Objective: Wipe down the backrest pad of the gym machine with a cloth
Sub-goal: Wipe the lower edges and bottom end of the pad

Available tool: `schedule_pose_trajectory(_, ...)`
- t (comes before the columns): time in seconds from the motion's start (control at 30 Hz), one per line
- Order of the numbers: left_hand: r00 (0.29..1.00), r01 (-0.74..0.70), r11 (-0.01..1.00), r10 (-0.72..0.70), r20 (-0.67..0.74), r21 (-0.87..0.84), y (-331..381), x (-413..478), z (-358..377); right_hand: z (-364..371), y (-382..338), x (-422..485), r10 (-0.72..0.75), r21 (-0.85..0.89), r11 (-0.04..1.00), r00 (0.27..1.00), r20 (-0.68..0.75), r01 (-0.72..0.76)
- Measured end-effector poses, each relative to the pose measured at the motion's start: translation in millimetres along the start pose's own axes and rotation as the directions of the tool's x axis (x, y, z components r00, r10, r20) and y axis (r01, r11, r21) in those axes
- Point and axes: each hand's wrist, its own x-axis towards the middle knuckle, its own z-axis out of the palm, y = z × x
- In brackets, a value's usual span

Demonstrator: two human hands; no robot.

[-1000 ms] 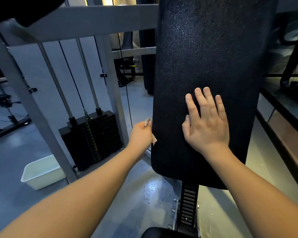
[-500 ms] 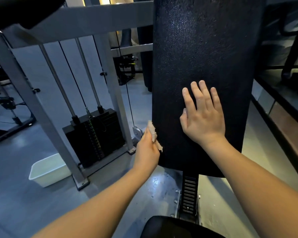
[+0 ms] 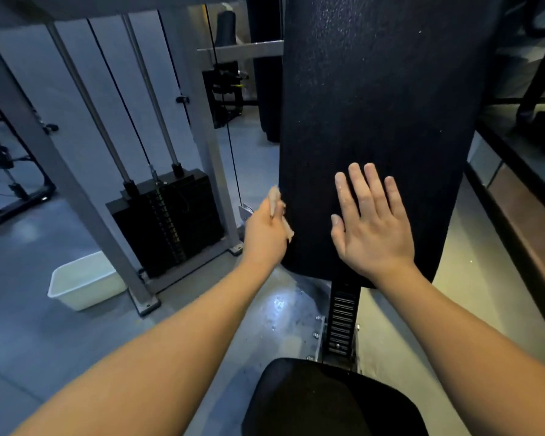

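Grey gym floor carried a white tub at lower left, beside a black weight stack within a grey frame. Black backrest pad stood upright at centre right of the frame, above a seat pad. Left hand gripped a pale cloth against the pad's left edge. Right hand lay flat on the pad's lower face, fingers straight and spread.

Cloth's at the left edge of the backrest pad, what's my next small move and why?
Probably slide the cloth in your left hand down the left edge of the backrest pad: it's pinched there, while your right hand lies flat on the front.
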Motion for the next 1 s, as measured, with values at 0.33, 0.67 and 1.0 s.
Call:
schedule_pose_trajectory(0.33,1.000,0.019,0.973,-0.023,-0.014,-0.231,45,48,-10,4,0,-3,0.001,0.000,1.000,0.999,-0.045,-0.001)
schedule_pose_trajectory(0.67,0.899,0.429,0.867,-0.382,0.215,-0.255,-63,-51,0,3,1,-5,0.004,0.006,1.000,1.000,-0.007,-0.004)
schedule_pose_trajectory(1.0,0.910,0.350,0.865,-0.405,-0.088,-0.359,-45,-43,33,3,2,-6,-0.005,0.016,1.000,0.999,0.039,0.004)
